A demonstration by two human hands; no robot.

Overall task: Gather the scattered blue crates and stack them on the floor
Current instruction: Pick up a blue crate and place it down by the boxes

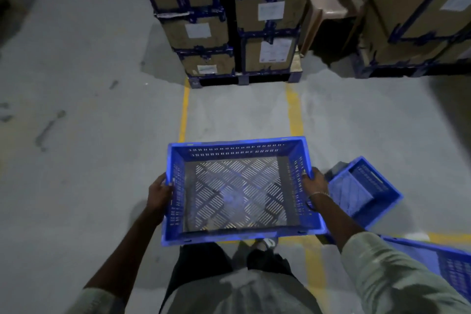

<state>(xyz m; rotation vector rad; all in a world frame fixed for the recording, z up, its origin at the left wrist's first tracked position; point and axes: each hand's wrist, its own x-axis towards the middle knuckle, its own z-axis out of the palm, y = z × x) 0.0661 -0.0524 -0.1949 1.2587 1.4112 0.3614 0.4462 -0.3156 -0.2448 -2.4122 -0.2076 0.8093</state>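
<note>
Currently held clear of the floor (96,135), just in front of the legs: one empty blue crate (239,191), carried level with its open top up. Left hand (160,192) curled over the rim of one short side, right hand (314,181) over the opposite rim, fingers of both clamped on the plastic with thumbs outside.

Probably light and stiff, judging by the thin perforated walls and slotted base that let the concrete show through; rigid enough not to sag between two grips. Best taken exactly so, at the middle of the short rims, for balance. Smooth plastic, so likely a little slippery, but the rolled rim offers a lip for fingertips.

Just to the right of the held crate, a second blue crate (364,191) tipped at an angle on the floor, its mouth turned partly sideways. Nearer the body on that same side, a third blue crate (453,265), only partly in view. Well beyond the held crate, taped cardboard boxes (234,20) stacked on a dark pallet (244,79), with yellow floor lines (295,115) running toward them. Open concrete between crate and pallet; nothing blocking a set-down except the tilted crate close at the right elbow.
</note>
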